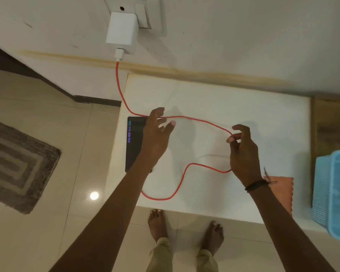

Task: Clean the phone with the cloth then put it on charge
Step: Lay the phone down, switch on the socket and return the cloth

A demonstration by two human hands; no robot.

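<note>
Flat, phone (134, 146) long axis toward wall; left hand (155, 134) spread open; right hand (241, 152) pinching cable (200, 120).

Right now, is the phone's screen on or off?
On. The phone lies flat at the table's left edge, and blue digits glow along its screen.

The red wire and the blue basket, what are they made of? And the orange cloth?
The red wire looks like rubbery plastic: smooth, matte, and it bends in soft loops. The blue basket looks like hard moulded plastic, with a slight shine and a grid of tiny holes. The orange cloth seems soft woven fabric, dull with a wavy edge; the exact kind I cannot tell.
</note>
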